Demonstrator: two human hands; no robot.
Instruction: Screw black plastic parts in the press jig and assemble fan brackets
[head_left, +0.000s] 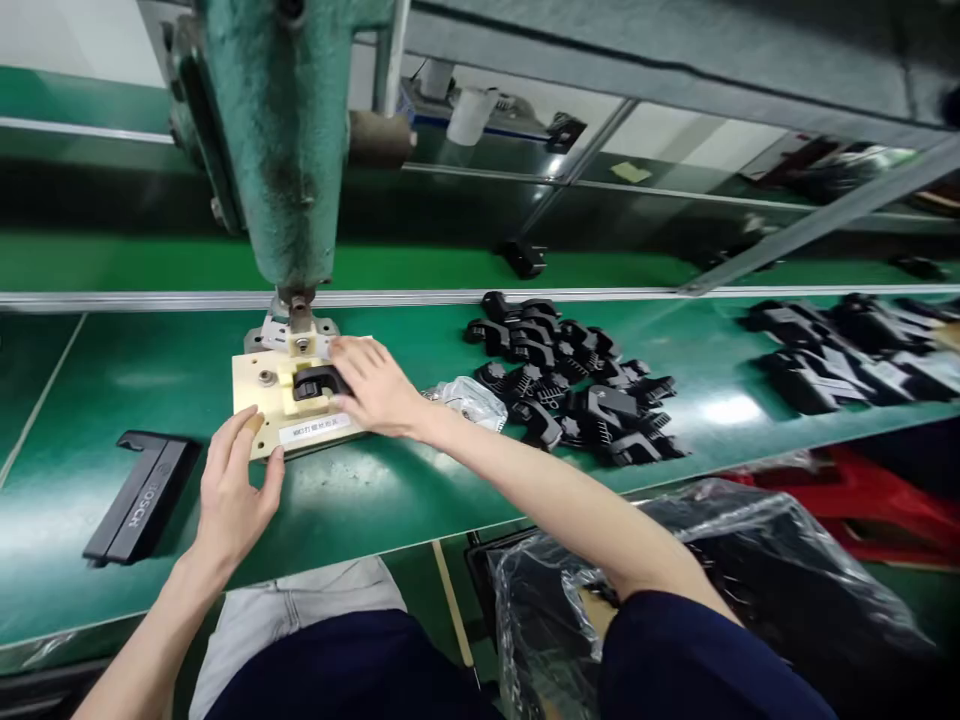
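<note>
A cream fixture block (pixel 259 400) with a white label lies on the green bench under the head of a green press (pixel 281 150). A small black plastic part (pixel 319 381) sits in the fixture's seat. My right hand (pixel 375 388) rests over the fixture's right side, fingers laid on the black part. My left hand (pixel 232 490) grips the fixture's front left corner, thumb and fingers closed on its edge.
A heap of several black plastic parts (pixel 577 385) lies right of the fixture, with a small clear bag (pixel 469 400) between. More black parts (pixel 847 350) sit far right. A flat black Bosch piece (pixel 142 495) lies at left. A plastic-lined bin (pixel 712 580) stands below.
</note>
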